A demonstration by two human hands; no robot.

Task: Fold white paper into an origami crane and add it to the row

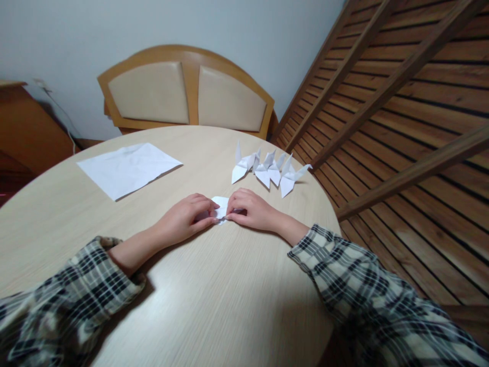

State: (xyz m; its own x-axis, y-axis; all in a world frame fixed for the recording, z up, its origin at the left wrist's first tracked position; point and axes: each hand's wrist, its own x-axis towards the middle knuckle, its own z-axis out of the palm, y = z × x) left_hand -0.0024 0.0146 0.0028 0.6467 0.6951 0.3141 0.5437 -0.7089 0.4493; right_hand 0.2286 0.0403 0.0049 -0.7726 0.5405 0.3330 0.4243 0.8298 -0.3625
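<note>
A small piece of folded white paper [221, 208] lies on the light wooden table, between my two hands. My left hand [193, 215] grips its left side, thumb and fingers pinched near the lower edge. From the other side my right hand [250, 209] pinches the paper, its thumb tip close to the left thumb. Much of the paper is hidden under the fingers. Beyond my right hand stand several white paper cranes [288, 178] in a loose row, their wings and necks pointing up.
A stack of white paper sheets [130, 168] lies at the table's far left. Behind the round table [183, 306] is a padded wooden headboard [194, 92] against the wall. A slatted wooden partition [405, 137] rises along the right side. A brown cabinet [26, 132] stands at far left.
</note>
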